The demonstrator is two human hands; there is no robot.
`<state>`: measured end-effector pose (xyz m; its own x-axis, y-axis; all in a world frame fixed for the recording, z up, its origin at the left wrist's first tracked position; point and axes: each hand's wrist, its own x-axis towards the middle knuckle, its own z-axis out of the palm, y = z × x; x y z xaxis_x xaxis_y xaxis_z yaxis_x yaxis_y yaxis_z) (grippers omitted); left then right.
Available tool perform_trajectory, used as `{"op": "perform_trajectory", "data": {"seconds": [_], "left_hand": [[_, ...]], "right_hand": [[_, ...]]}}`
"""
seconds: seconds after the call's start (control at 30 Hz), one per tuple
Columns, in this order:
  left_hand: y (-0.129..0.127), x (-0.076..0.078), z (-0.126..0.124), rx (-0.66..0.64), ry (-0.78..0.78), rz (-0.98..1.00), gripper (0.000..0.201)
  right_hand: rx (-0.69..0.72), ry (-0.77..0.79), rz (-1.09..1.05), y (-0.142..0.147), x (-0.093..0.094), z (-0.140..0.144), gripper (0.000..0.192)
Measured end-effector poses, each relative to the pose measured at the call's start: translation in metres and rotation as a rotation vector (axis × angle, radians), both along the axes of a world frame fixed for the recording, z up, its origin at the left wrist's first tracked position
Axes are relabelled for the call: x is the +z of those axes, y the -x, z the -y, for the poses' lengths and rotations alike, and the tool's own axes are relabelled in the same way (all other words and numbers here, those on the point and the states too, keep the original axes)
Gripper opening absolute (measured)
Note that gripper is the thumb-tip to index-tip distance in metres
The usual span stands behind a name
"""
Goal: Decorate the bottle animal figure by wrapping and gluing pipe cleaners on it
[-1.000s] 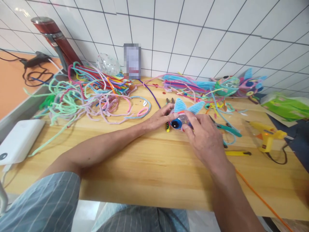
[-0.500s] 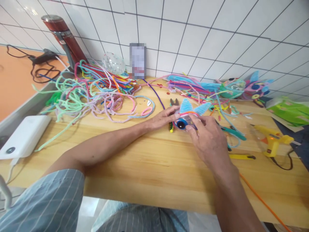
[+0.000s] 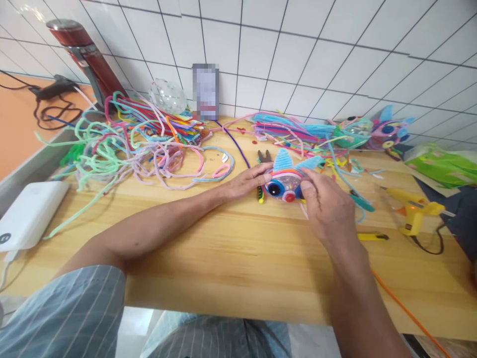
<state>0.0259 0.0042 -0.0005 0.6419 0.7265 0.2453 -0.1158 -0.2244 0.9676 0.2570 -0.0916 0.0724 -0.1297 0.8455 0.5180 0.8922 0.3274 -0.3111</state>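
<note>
Between my hands sits a clear plastic craft animal [image 3: 287, 182] with light-blue pipe-cleaner ears, a pink and orange band, blue-rimmed dark eyes and a red button-like nose. My left hand [image 3: 253, 180] holds its left side, fingers laid along the band. On the other side, my right hand [image 3: 328, 201] grips it near the right eye and ear, thumb and fingers partly covering them. A pair of pliers [image 3: 264, 157] lies just behind the left fingers. Teal-handled tool [image 3: 361, 202] and a yellow cutter [image 3: 373, 237] lie right of my right hand.
A yellow glue gun [image 3: 413, 209] rests at the right. Loose pipe cleaners [image 3: 122, 154] spread over the left, with a bundle [image 3: 294, 130] at the back. A red thermos [image 3: 87, 62], a phone [image 3: 206, 92] and a white power bank [image 3: 33, 214] stand or lie around. Finished-looking craft animals [image 3: 389, 132] sit back right.
My right hand has shifted from the animal's front and top to its right side, uncovering the red nose. My left hand stays on the left side. The view has shifted slightly.
</note>
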Motion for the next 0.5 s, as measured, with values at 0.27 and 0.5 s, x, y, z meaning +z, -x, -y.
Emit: {"op": "perform_trajectory", "data": {"seconds": [0.27, 0.5], "left_hand": [[0.000, -0.001, 0.001, 0.038, -0.002, -0.040, 0.080], [0.000, -0.001, 0.000, 0.021, -0.039, 0.000, 0.073]], "right_hand": [[-0.005, 0.223, -0.405, -0.014, 0.000, -0.009, 0.041], [0.028, 0.288, -0.644, -0.023, -0.006, -0.017, 0.035]]}}
